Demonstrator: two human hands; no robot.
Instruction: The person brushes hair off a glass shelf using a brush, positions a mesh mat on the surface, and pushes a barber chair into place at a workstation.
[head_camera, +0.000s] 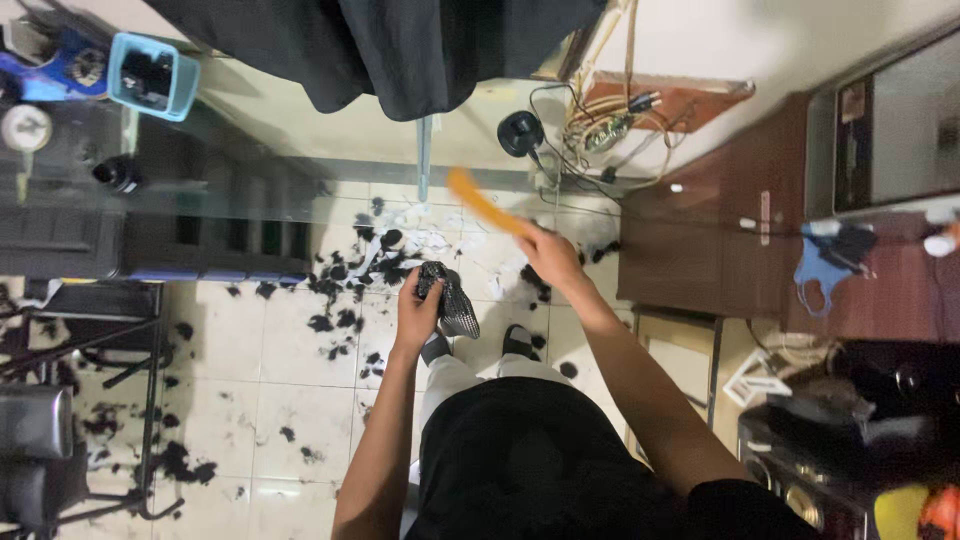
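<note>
From up here I see my left hand (418, 305) closed around a dark, rounded clipper-like tool with a speckled grey body (447, 297), gripping it at its upper end so the body hangs down and to the right of the fingers. My right hand (548, 256) is clenched on the handle of a flat orange plastic comb (487, 207), blurred with motion, whose long blade slants up and to the left of that hand. The two hands sit near each other, the comb hand higher and to the right; the tool and the comb do not touch.

Below and to the left of both hands, glossy pale floor tiles (300, 390) are strewn with soft black clumps of cut hair (340, 290). Above the hands hangs a matte black cloth cape (400, 50). Right of the comb hand stands a brown wooden cabinet (700, 240), smooth-faced.
</note>
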